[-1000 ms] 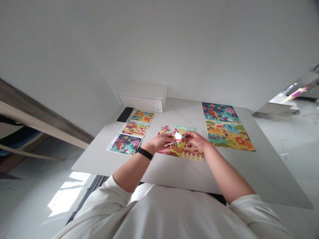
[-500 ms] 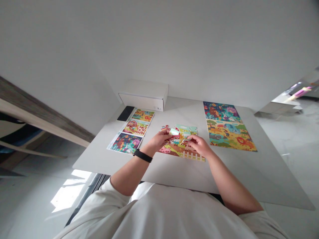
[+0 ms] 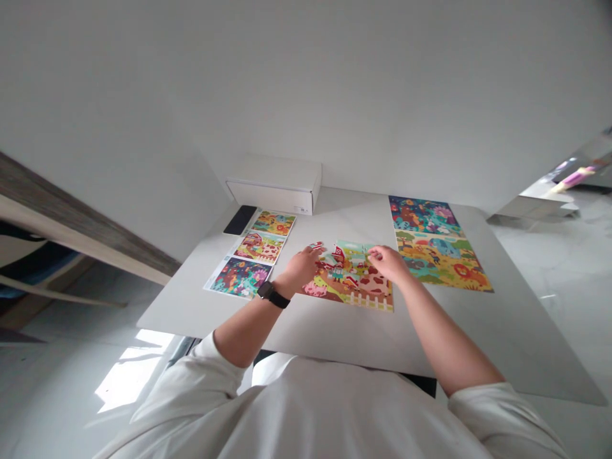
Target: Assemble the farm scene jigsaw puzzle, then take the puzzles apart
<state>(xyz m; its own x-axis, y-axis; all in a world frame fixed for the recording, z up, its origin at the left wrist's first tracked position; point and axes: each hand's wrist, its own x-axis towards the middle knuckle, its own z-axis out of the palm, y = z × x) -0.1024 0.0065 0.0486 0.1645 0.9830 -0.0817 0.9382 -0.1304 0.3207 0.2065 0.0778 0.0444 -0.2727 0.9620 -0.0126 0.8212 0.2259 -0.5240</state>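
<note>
A partly assembled jigsaw puzzle (image 3: 344, 294) with a farm picture lies flat in front of me, showing a red barn, a pink pig, a brown-spotted cow and a white fence. My left hand (image 3: 304, 264) is palm down at its left edge, fingers stretched forward beside a loose red-and-white puzzle piece (image 3: 316, 245). More loose pieces (image 3: 329, 260) lie on the puzzle's upper left part. At the upper right edge, my right hand (image 3: 387, 261) has its fingertips pinched together. Whatever is between those fingertips is too small to make out.
A printed sheet (image 3: 246, 275) with three small pictures lies at the left, a black phone (image 3: 240, 220) beside its top. Behind stands a white box (image 3: 270, 194) near the wall. Two finished puzzles (image 3: 437, 245) lie on the white table (image 3: 444, 331) at the right.
My left hand has let go of the light-coloured puzzle piece it held up and flattened out. My right hand has moved up and right, to the puzzle's upper right edge.
</note>
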